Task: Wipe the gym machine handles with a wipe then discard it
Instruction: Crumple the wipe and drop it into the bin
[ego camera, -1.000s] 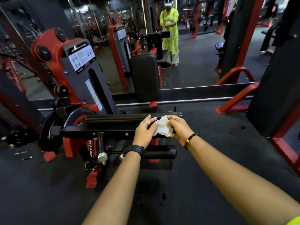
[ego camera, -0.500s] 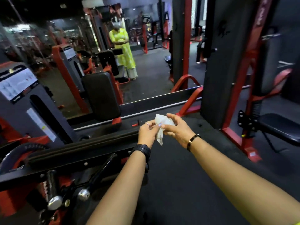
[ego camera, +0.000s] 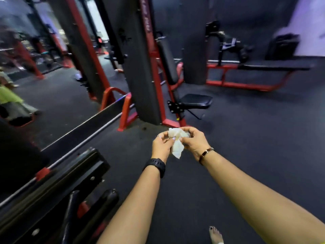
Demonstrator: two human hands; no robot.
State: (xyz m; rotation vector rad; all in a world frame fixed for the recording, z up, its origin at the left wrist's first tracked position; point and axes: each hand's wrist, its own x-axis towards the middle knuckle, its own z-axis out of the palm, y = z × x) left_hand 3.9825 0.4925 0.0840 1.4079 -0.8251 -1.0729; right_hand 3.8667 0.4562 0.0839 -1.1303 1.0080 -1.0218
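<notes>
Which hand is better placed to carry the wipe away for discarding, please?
Probably the right hand: its fingers curl round the bunched top of the wipe, while the left hand only pinches one edge. No bin is in view.

A dark rubber floor (ego camera: 255,141) spreads through the dim gym. A red-framed black weight column (ego camera: 140,71) stands beside a padded seat (ego camera: 195,101), a flat bench (ego camera: 274,67) lines the dark far wall (ego camera: 246,13), and a mirror (ego camera: 52,95) runs along the left.
</notes>
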